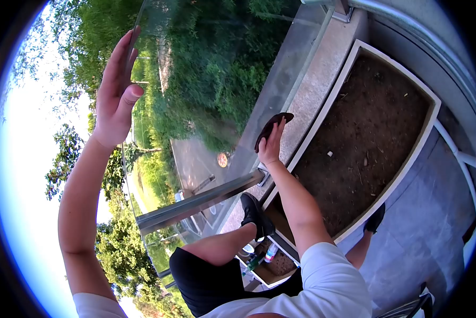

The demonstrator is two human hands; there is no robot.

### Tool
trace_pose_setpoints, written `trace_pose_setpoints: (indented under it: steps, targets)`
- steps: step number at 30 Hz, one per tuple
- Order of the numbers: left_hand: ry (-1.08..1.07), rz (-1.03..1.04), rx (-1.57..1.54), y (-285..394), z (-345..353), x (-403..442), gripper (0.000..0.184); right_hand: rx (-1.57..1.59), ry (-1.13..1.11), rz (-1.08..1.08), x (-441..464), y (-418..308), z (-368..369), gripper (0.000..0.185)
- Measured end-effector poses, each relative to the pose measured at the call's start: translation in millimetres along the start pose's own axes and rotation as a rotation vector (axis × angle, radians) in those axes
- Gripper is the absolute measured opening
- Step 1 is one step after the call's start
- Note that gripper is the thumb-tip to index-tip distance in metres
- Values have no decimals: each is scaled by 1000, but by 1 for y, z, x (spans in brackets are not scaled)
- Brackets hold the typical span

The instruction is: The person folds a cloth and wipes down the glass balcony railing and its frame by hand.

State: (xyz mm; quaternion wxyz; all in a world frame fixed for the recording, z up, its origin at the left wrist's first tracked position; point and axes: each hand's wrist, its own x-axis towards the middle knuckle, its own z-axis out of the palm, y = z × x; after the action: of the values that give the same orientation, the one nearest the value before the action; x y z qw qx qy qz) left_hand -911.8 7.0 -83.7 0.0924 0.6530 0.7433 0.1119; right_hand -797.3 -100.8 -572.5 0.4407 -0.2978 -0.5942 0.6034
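Note:
My left hand (116, 90) is raised at the upper left, against the edge of a glass panel (206, 69), with its fingers stretched along that edge and the thumb apart. Near the middle, my right hand (271, 144) presses a dark cloth or pad (270, 129) against the lower part of the glass, beside the pale ledge. The fingers lie over the pad. Trees and a road show through the glass.
A large planter (434, 108) of brown soil stands right of the ledge (317, 69). A metal post (201, 203) crosses below my hands. A smaller planter (264, 281) holds a spray bottle (254, 262) and a white can (271, 253). My shoe (253, 214) rests by the ledge.

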Motion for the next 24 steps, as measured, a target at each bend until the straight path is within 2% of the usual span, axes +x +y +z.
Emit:
trace_pose_setpoints:
  steps: [9,10,14,17,20,23,24]
  targets:
    - [-14,-48,-82,6,-1,1,91,-37,39,-4,-4,-12,8,73]
    - [39,-4,-65,-1,0,-1,92,-40,40,1,-4,-15,8,74]
    - [35,28,-102,-3,-2,0,89,-49,60,13,-6,-29,13,74]
    - [80,79,-110,-9,1,-3,80,-50,54,15,-6,-38,15,74]
    - [20,110,-284,-22,1,-2,80,-51,51,10,-7,-44,16,75]
    - [26,19,-448,-9,5,-1,79,-50,47,0,-8,-53,19,75]
    - [27,-3,-390,-5,3,-1,75,-50,43,-7,-8,-55,20,76]
